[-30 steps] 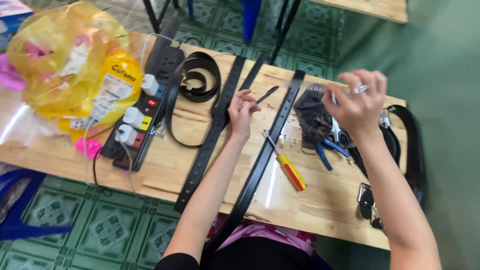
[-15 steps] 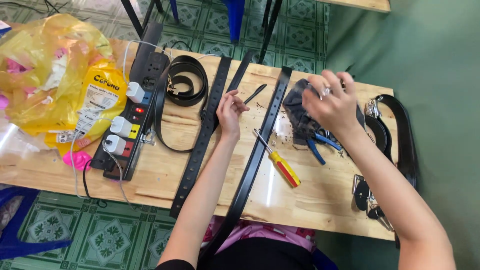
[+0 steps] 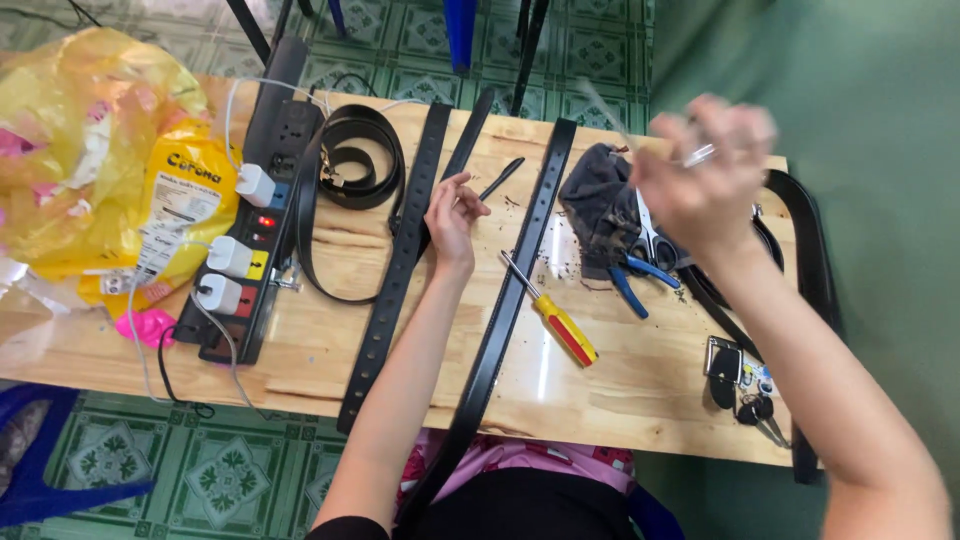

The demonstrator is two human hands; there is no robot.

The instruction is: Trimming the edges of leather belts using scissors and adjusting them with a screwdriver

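My left hand (image 3: 452, 215) rests on the wooden table (image 3: 640, 400) between two flat black belts, fingers loosely bent and holding nothing. One belt (image 3: 392, 285) lies just left of it, the other (image 3: 512, 290) runs past its right side and off the near edge. A short black strip (image 3: 500, 178) lies just beyond its fingertips. My right hand (image 3: 705, 175) is raised above a dark cloth (image 3: 600, 195), blurred by motion, pinching a thin pale tool (image 3: 603, 108); a ring shows on one finger.
A yellow-and-red screwdriver (image 3: 560, 320) lies between the belts and blue-handled pliers (image 3: 632, 282). A coiled belt (image 3: 355, 160), a black power strip (image 3: 250, 235) with plugs and a yellow plastic bag (image 3: 90, 150) fill the left. Keys (image 3: 740, 385) and another belt (image 3: 810, 290) lie right.
My right hand has lifted off the dark cloth and swung up toward the camera, with the thin tool. My left hand has stayed between the belts.
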